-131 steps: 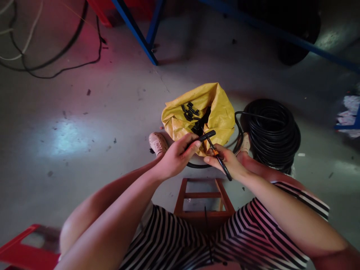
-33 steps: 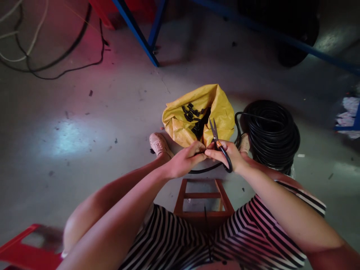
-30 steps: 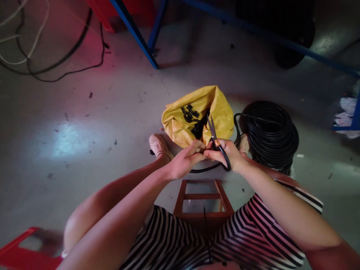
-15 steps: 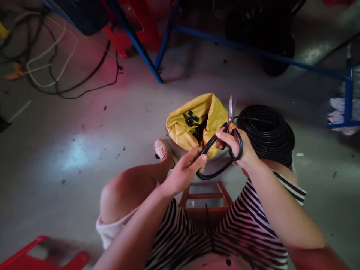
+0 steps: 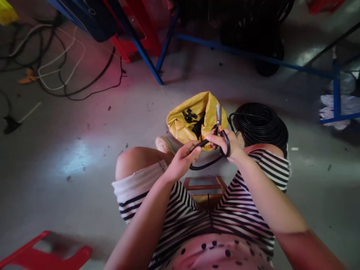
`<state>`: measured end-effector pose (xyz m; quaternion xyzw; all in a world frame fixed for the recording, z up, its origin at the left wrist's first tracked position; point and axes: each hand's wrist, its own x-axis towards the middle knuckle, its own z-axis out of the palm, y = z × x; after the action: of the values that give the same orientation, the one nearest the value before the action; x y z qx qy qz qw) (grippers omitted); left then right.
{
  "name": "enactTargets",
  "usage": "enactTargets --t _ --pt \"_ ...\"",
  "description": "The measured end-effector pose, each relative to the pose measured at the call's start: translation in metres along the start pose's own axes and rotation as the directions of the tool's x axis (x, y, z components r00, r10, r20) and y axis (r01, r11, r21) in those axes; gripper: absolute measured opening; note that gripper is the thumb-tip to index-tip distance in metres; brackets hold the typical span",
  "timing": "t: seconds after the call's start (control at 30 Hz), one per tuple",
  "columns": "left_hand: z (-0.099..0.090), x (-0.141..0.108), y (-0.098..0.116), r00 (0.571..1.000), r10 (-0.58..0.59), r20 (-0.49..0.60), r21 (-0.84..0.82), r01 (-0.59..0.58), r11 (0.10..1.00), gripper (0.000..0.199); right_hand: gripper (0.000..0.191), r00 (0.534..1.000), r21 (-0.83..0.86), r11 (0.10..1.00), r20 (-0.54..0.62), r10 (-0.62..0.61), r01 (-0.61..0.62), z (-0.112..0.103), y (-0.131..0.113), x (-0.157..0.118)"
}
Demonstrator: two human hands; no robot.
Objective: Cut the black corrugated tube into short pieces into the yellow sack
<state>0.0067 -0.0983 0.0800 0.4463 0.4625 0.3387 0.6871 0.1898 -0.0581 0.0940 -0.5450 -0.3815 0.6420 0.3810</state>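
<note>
My left hand [image 5: 182, 159] is closed around a black cable [image 5: 206, 165], close to a ribbed black section [image 5: 203, 143] of it. The cable loops below both hands. My right hand [image 5: 229, 144] holds scissors [image 5: 218, 117] with dark handles and an orange spot at the pivot. Their blades point away from me, slightly apart. The thumb and fingers of that same hand also pinch the far end of the ribbed section. Just beyond the hands is a yellow bag [image 5: 180, 131], its mouth open, with small black parts [image 5: 189, 115] on its folded side.
A thick coil of black cable [image 5: 261, 125] lies by my right knee. Ahead runs a blue metal frame [image 5: 253, 56], a red stool [image 5: 137, 45] behind its left leg. Loose cables [image 5: 92, 80] sprawl at far left. Another red stool [image 5: 50, 253] stands near left; scraps dot the floor.
Both hands have shifted left with the cable and scissors, and the blades now overlap the bag's right side. My left knee has moved inward. The view has shifted slightly.
</note>
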Motion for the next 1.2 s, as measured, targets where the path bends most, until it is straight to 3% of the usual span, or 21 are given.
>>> enactTargets --t 0.17,0.3,0.43,0.53,0.67,1.0,1.2 --pt "-0.009 0.017 -0.002 0.993 0.102 -0.059 0.232 -0.086 0.969 0.026 0.04 0.991 -0.076 0.995 -0.112 -0.077 0.069 0.007 0.011 0.014" --pt "-0.014 0.029 0.006 0.963 0.256 -0.08 0.594 -0.161 0.788 0.016 0.039 0.955 -0.221 0.961 -0.206 -0.214 0.168 0.005 0.02 0.016" --pt "-0.009 0.038 0.015 0.96 0.27 -0.068 0.702 -0.147 0.697 0.02 0.04 0.931 -0.231 0.951 -0.254 -0.263 0.206 -0.003 0.02 0.011" --pt "-0.001 0.038 0.014 0.964 0.26 -0.061 0.599 -0.173 0.782 0.019 0.041 0.934 -0.147 0.97 -0.274 -0.228 0.193 -0.007 0.016 0.005" --pt "0.009 0.031 0.003 0.989 0.135 -0.06 0.315 -0.11 0.943 0.025 0.04 0.951 -0.081 0.982 -0.25 -0.184 0.169 -0.009 0.017 -0.005" --pt "0.009 0.006 -0.029 0.999 -0.038 0.017 0.164 0.034 0.986 0.04 0.042 0.978 -0.085 0.994 -0.192 -0.077 0.062 -0.011 0.051 -0.022" --pt "-0.002 0.003 -0.03 0.985 -0.137 0.107 0.086 0.128 0.988 0.04 0.039 0.983 -0.14 0.99 -0.178 -0.044 0.019 -0.007 0.061 -0.025"
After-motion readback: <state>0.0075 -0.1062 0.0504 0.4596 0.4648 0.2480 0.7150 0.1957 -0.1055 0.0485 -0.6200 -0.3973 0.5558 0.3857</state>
